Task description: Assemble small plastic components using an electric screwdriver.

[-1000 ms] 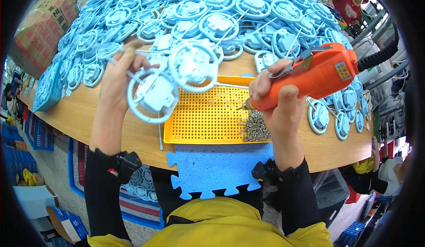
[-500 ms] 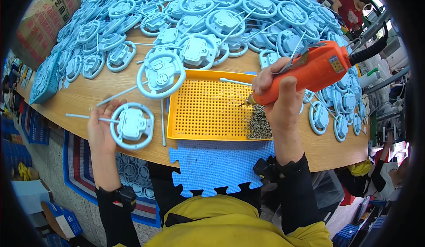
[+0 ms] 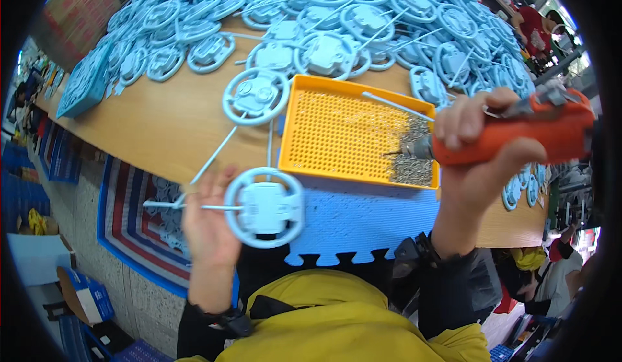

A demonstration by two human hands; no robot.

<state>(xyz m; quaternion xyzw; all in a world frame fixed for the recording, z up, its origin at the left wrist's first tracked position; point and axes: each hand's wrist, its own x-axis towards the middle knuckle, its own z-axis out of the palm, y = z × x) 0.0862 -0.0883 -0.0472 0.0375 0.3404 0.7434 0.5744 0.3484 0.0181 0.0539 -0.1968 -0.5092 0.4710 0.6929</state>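
Observation:
My left hand [image 3: 210,232] is closed around the rod of a light-blue toy steering wheel [image 3: 267,208], holding it over the table's front edge with the flat housing facing up. Beyond it lies a second blue steering wheel [image 3: 256,96], whose slanting rod runs down to my left fingers; whether they touch it I cannot tell. In my right hand [image 3: 476,167] is an orange electric screwdriver [image 3: 512,132], its bit pointing left over the screws [image 3: 414,161]. Those small metal screws are heaped at the right end of a yellow perforated tray [image 3: 337,135], where a loose blue rod [image 3: 395,106] also lies.
A large pile of blue steering wheels [image 3: 324,12] covers the far table. A blue basket [image 3: 87,86] stands at the left edge, near a cardboard box [image 3: 78,18]. A blue foam mat [image 3: 363,222] lies before the tray. Another person [image 3: 534,28] is at far right.
My left hand has moved right and nearer, bringing its steering wheel to the foam mat. My right hand has shifted right with the screwdriver. The whole view has also turned slightly.

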